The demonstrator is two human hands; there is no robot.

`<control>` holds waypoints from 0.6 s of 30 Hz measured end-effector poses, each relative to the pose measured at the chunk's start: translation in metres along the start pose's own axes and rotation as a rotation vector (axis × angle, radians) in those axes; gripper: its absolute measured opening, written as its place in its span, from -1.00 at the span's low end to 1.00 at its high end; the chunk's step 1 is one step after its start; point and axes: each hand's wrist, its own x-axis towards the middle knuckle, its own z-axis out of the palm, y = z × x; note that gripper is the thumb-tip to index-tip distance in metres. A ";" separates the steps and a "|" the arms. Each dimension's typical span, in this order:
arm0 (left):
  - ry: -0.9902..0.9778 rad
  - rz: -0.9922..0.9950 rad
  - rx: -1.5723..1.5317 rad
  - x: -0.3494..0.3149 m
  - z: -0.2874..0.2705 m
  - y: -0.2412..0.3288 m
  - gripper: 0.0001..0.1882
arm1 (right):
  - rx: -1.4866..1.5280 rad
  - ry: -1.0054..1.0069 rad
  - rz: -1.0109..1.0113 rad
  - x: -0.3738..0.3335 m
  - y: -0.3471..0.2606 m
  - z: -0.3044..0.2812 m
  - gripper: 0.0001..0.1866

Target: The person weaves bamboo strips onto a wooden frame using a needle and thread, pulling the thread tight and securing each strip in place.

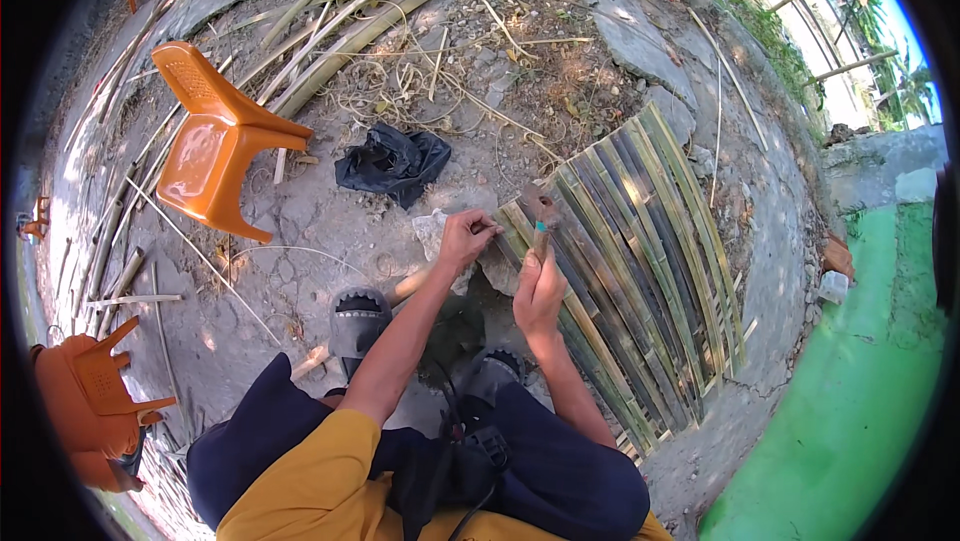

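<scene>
A panel of split bamboo slats (640, 271) lies on the ground in front of me and to the right, its slats side by side with narrow gaps. My right hand (540, 293) is wrapped round the handle of a hammer (544, 211), held upright over the panel's left edge. The hammer's head looks brown and worn, with a teal band below it. My left hand (467, 238) is closed in a pinch at the near-left corner of the panel, beside a slat's end. Whatever its fingertips hold is too small to make out.
An orange plastic chair (215, 146) stands at the left, with a black plastic bag (393, 163) to its right. Bamboo poles (345, 46) and loose strips lie farther off. A person in orange (85, 401) is at the left edge. A green wall (840, 381) runs along the right.
</scene>
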 end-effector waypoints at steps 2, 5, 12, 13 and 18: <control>-0.040 -0.071 -0.025 0.003 0.005 0.011 -0.82 | 0.078 0.126 -0.164 0.000 0.002 -0.013 -0.70; -0.026 0.013 0.033 0.008 0.004 0.005 -0.84 | -0.120 -0.051 -0.061 -0.025 0.054 0.013 -0.65; 0.016 0.025 0.004 0.004 0.006 0.001 -0.85 | -0.049 -0.109 0.069 -0.035 0.044 0.022 -0.61; 0.018 0.032 0.003 0.005 0.006 0.002 -0.85 | -0.048 -0.081 0.064 -0.037 0.046 0.022 -0.63; -0.023 0.025 0.028 0.000 0.001 0.000 -0.83 | -0.123 -0.174 0.102 -0.027 0.055 0.024 -0.67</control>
